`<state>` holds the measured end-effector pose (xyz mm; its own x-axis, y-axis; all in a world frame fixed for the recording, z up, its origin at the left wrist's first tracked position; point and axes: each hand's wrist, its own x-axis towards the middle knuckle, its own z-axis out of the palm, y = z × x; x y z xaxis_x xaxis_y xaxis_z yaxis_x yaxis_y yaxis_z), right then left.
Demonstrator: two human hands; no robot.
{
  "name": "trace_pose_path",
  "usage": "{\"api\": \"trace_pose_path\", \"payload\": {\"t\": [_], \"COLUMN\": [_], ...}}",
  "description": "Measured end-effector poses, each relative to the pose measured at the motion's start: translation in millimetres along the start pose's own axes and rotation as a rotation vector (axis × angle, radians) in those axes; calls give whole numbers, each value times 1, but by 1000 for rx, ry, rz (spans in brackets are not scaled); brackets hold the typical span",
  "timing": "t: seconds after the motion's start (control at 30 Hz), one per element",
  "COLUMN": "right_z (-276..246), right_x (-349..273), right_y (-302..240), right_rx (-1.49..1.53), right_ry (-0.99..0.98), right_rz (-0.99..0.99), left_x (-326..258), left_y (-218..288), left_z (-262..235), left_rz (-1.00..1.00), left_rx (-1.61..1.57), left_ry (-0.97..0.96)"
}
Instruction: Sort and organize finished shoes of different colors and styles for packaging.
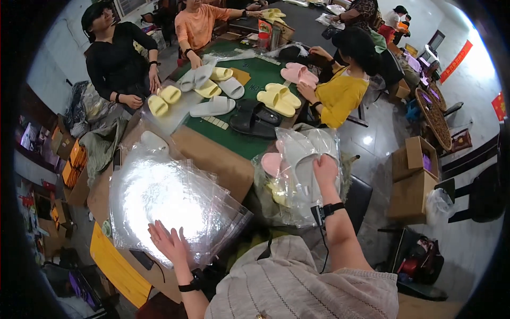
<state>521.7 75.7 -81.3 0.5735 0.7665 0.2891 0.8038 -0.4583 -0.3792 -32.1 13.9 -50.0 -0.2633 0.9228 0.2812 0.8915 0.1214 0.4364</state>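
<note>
Fingers spread, my left hand (169,243) lies on a stack of shiny clear plastic bags (154,186) at the table's near left. My right hand (325,170) is closed on a clear plastic bag (284,210) with pale grey slippers (300,167) inside it. This bag is over a sack at the table's right side. A pink slipper (271,164) and something yellow show beside and through the plastic. Behind the stack lies a whitish slipper (154,141), partly under plastic.
Black slides (255,118), yellow slippers (279,99) and several grey and yellow ones cover the green tabletop (244,143). Three people are around it; one in yellow (345,98) touches pink slippers (299,73). Cardboard boxes (411,196) stand on the floor at right.
</note>
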Motion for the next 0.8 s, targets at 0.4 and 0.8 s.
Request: {"api": "trace_pose_path", "payload": {"t": [0.4,0.8], "right_z": [58,52], "right_x": [-7,-23], "right_y": [35,15], "right_rx": [-320,-225], "right_ry": [-464,-421], "right_rz": [165,25], "left_x": [3,-12], "left_y": [12,-1], "left_z": [-4,-26], "left_rz": [-13,-238], "left_rx": [53,-731], "left_ry": [-42,-37]}}
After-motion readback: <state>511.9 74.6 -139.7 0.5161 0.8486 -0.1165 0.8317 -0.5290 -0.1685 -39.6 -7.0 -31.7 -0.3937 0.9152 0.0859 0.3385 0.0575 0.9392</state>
